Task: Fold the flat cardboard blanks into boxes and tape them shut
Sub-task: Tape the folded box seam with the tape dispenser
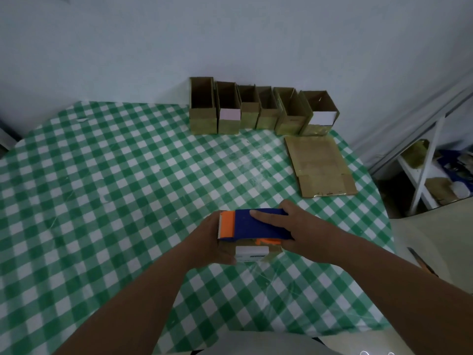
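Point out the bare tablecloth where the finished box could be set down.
Bare cloth fills the table's left half, left of the row of boxes and the left hand. A smaller patch lies between that row, the flat blank and the tape dispenser. The far right corner is crowded.

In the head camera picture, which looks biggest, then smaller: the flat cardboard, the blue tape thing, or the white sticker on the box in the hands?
1. Flat cardboard
2. Tape dispenser, nearly as big, but nearer the camera, so unsure
3. White sticker, clearly smallest
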